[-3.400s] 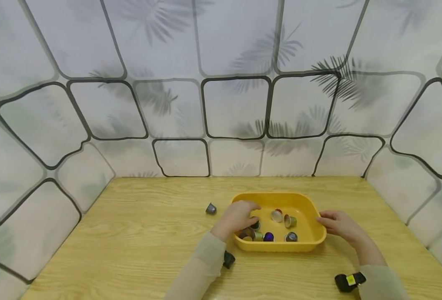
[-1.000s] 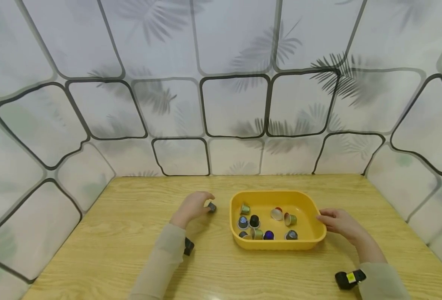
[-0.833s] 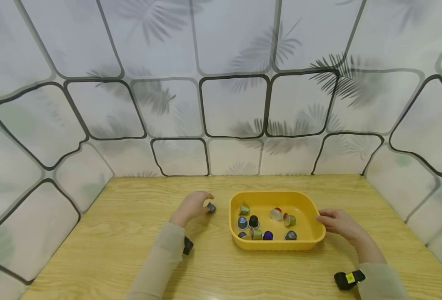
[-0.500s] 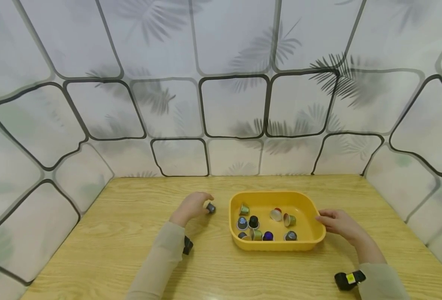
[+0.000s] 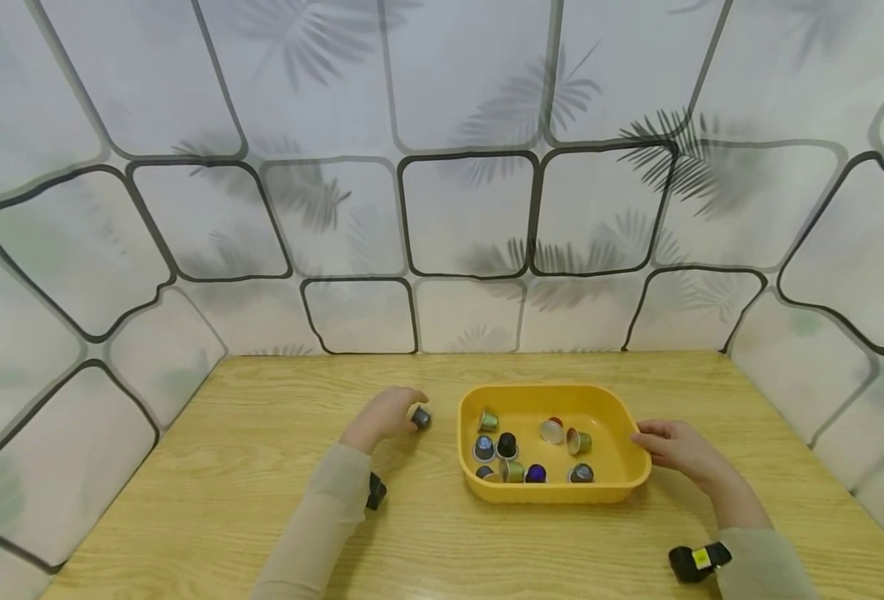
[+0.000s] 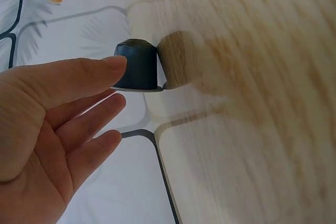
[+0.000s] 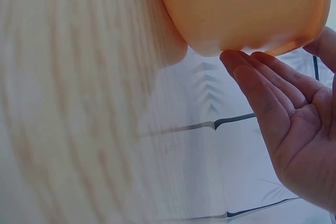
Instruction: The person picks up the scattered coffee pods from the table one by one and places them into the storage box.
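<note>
In the head view my left hand [image 5: 387, 416] is beside a dark grey coffee capsule [image 5: 422, 418] lying tipped on the table. The left wrist view shows the thumb tip overlapping the capsule's side [image 6: 139, 66], while the other fingers stretch out below it, fairly straight. No fingertip visibly wraps round the capsule. To the right is a yellow tray [image 5: 554, 493] with several coffee capsules in it, among them a black one [image 5: 507, 444] and a purple one [image 5: 536, 473]. My right hand [image 5: 677, 450] touches the tray's right end with extended fingers [image 7: 262, 90].
Wood-grain table [image 5: 262, 467] lies under everything, with bare wood around the tray. A patterned white backdrop [image 5: 359, 312] rises at its back and both sides. Each wrist carries a black camera, the right one [image 5: 700, 561] bearing a yellow patch.
Around three seconds ago my left hand was over the tray's left end; it moved left to the grey capsule and has stayed there for the last second. My right hand holds its place.
</note>
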